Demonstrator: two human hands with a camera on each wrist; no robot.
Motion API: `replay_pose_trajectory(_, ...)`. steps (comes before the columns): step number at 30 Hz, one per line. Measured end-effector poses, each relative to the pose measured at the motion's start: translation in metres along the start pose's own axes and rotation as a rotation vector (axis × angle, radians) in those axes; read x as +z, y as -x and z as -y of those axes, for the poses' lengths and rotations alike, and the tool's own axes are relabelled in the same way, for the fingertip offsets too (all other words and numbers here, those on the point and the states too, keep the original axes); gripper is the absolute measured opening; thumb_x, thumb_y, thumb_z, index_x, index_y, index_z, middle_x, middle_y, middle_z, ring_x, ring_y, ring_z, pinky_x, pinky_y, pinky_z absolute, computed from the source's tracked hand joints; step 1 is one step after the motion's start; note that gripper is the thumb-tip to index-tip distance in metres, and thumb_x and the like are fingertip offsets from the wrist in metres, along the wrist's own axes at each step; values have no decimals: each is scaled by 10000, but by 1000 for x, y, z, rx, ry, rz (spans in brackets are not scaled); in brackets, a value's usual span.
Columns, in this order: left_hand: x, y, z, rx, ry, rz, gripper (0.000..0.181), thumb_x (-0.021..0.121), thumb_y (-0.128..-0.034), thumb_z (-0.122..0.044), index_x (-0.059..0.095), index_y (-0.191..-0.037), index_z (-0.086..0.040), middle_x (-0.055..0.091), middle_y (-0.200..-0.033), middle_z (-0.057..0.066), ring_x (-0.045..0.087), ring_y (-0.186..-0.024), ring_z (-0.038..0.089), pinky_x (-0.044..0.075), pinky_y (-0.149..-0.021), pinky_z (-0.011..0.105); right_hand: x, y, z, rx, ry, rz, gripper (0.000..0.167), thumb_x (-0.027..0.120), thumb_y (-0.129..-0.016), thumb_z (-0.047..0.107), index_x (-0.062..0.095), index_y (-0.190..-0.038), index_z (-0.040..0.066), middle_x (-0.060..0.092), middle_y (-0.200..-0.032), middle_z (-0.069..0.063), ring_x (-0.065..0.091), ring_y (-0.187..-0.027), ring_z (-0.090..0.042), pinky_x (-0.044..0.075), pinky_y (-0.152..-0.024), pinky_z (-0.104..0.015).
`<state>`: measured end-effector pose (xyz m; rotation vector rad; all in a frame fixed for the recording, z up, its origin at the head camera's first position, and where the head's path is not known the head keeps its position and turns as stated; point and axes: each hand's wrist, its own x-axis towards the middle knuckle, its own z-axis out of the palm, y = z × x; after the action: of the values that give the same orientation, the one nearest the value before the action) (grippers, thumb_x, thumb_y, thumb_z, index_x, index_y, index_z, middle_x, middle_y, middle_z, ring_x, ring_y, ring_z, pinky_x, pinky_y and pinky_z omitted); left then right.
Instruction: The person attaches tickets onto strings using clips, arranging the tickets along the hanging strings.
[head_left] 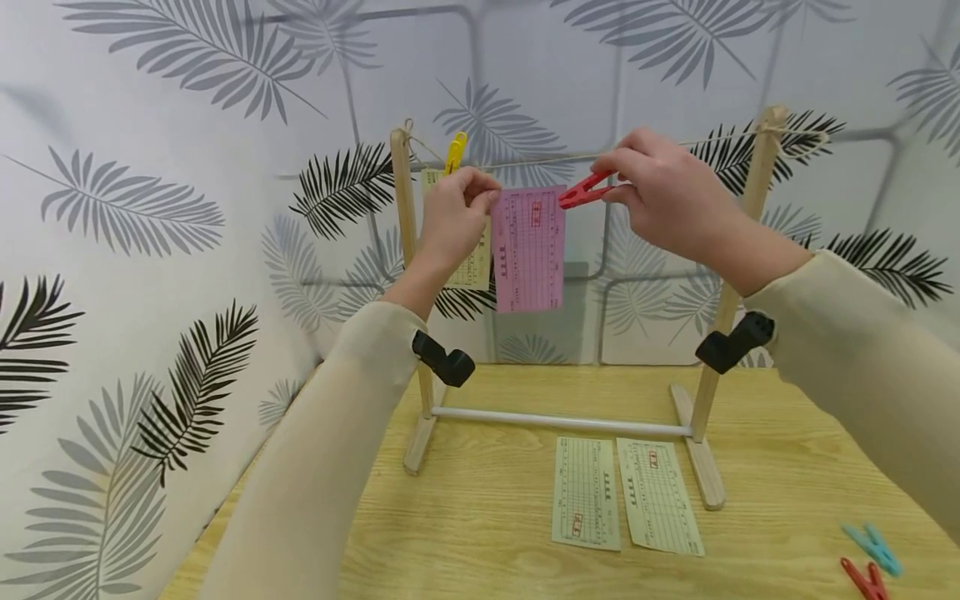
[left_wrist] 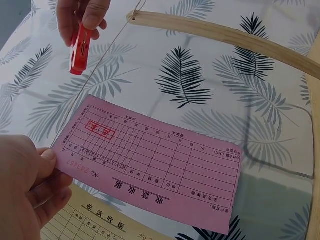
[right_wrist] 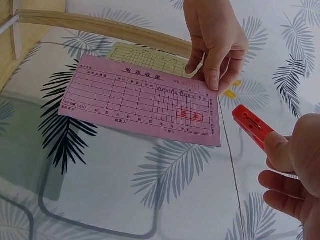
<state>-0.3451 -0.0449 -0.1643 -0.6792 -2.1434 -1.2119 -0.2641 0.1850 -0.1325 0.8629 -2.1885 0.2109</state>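
Note:
A pink receipt slip [head_left: 528,258] hangs from my left hand [head_left: 455,218], which pinches its upper left corner close to the string [head_left: 555,160]. My right hand [head_left: 667,190] holds a red clothespin [head_left: 583,193] by its handles, tip toward the slip's upper right corner. In the right wrist view a gap shows between the red clothespin [right_wrist: 251,125] and the pink slip [right_wrist: 140,102]. Behind my left hand, a yellow clothespin [head_left: 455,152] sits on the string above a pale yellow receipt slip [head_left: 471,265], partly hidden by the hand and the pink slip.
A wooden frame with two posts [head_left: 405,200] and a white lower bar [head_left: 562,422] carries the string. Two pale receipt slips [head_left: 587,493] lie on the wooden table [head_left: 450,517]. At the right front are a blue clothespin [head_left: 872,548] and another red clothespin [head_left: 864,578].

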Motion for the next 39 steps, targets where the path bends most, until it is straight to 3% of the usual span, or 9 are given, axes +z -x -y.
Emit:
replay_pose_trajectory(8,2,-6,-4,-21,-10,-37,99,583,-918,-75,647,-956,-11,627,-848,77,542,-712,132,442,-650,193,3,-18,-7,-33,-47,-15,163,553,-891,-56,590,-1045,-92,511,-944,-208,487,-819,-313,449,-685,-412)
replay_pose_trajectory(17,0,-9,-7,-65,-18,-55,107,573,-926,-90,641,-973,-22,611,-872,70,509,-727,128,418,-635,196,3,-41,-10,14,-35,35,158,540,-902,-51,594,-1039,-110,519,-957,-219,481,-858,-327,453,-732,-422)
replay_pose_trajectory(27,4,-13,-6,-61,-67,-72,107,589,-917,-95,661,-960,-28,633,-863,69,528,-718,126,418,-622,188,-2,-72,-12,132,-22,204,183,483,-939,-13,587,-1065,-94,510,-1006,-208,471,-932,-343,428,-791,-442)
replay_pose_trajectory(39,5,-16,-7,-80,-88,-81,118,585,-922,-104,664,-976,-36,638,-885,59,532,-734,112,431,-641,181,9,-95,-15,133,31,288,186,449,-930,-47,573,-1058,-100,492,-1045,-231,442,-969,-370,425,-835,-464)
